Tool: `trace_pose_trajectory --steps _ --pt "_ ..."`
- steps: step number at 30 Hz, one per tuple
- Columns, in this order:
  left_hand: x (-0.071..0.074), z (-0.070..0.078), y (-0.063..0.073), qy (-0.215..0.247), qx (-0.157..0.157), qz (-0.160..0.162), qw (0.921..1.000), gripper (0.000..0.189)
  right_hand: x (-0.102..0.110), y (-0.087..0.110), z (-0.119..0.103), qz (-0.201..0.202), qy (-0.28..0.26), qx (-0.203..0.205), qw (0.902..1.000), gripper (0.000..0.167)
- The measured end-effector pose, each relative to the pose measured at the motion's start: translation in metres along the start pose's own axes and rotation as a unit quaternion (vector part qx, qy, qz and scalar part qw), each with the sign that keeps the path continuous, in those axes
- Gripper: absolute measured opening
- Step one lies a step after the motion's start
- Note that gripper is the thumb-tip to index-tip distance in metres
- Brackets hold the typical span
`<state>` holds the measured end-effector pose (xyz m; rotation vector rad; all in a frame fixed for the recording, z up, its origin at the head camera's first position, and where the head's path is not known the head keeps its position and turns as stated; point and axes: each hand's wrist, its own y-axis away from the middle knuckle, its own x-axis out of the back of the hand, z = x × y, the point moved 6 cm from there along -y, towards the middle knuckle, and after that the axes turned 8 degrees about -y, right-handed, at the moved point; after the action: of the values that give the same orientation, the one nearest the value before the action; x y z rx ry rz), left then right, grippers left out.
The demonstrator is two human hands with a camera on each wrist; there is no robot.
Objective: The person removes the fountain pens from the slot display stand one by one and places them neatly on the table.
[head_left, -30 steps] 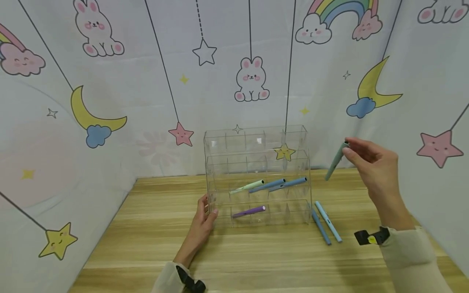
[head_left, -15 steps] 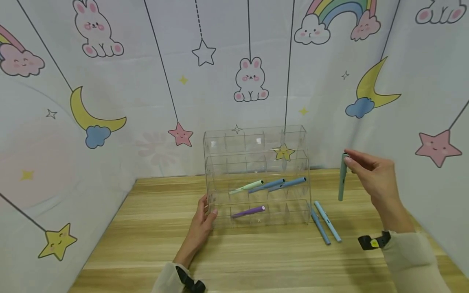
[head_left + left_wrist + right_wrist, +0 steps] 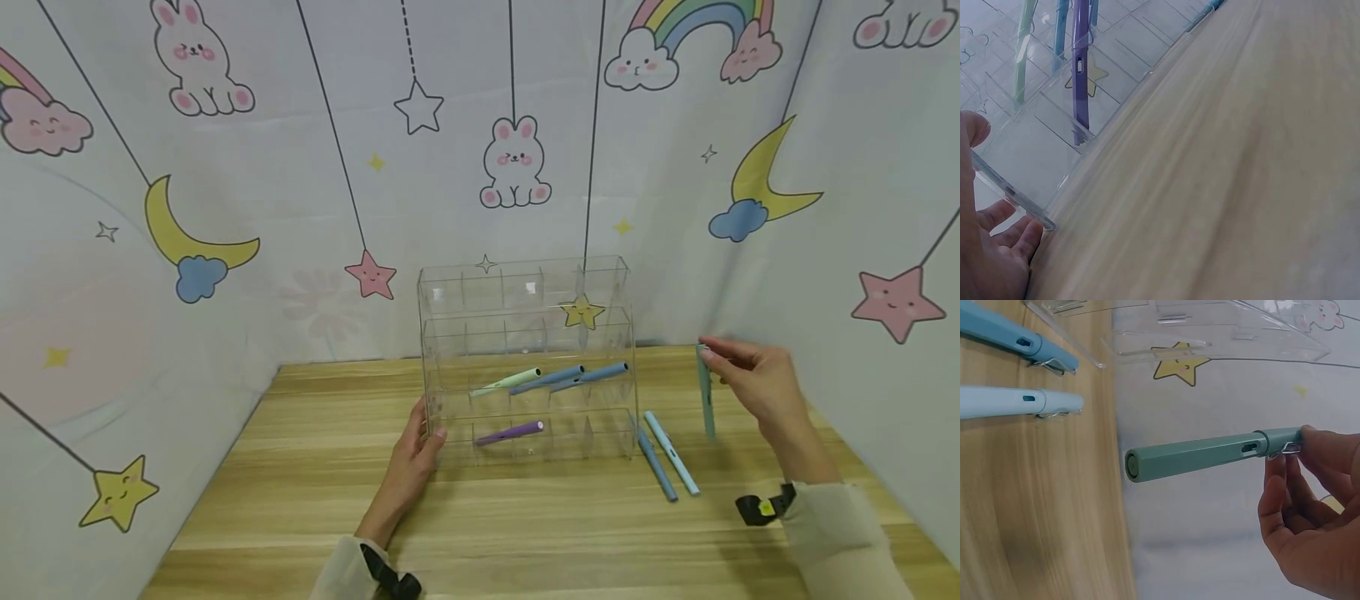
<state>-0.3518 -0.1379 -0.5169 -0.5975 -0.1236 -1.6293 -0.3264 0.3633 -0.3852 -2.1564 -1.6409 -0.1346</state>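
Note:
My right hand (image 3: 761, 383) pinches a teal-green pen (image 3: 706, 396) near its cap end, by the clip. The pen hangs nearly upright, right of the clear acrylic pen holder (image 3: 528, 335). In the right wrist view its barrel end (image 3: 1133, 466) points away from the fingers. My left hand (image 3: 408, 467) grips the holder's left side panel, thumb in front and fingers (image 3: 1025, 237) behind. In the holder lie a purple pen (image 3: 510, 433) in the bottom tier, and a light green pen (image 3: 506, 382) and two blue pens (image 3: 590, 377) one tier higher.
Right of the holder, a dark blue pen (image 3: 657, 467) and a light blue pen (image 3: 672, 454) lie side by side on the wooden table (image 3: 300, 500). A white curtain (image 3: 300, 208) printed with cartoons hangs behind and at both sides.
The right hand has come down with the teal-green pen, which has swung from slanted to almost vertical. The left hand and the holder stay in place.

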Motion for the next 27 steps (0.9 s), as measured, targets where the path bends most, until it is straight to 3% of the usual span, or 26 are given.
trace_pose_trajectory --steps 11,19,27 --pt "0.000 -0.001 0.000 0.003 0.006 -0.003 1.0000 0.074 -0.010 0.003 0.033 -0.057 0.045 -0.028 0.9969 0.052" --pt "0.001 -0.001 0.000 0.003 0.009 0.002 1.0000 0.075 -0.017 0.003 0.058 -0.107 0.066 -0.083 0.9886 0.056" --pt "0.002 0.002 0.002 -0.004 -0.014 0.010 0.9998 0.073 -0.027 0.004 0.078 -0.131 0.068 -0.088 0.9852 0.047"
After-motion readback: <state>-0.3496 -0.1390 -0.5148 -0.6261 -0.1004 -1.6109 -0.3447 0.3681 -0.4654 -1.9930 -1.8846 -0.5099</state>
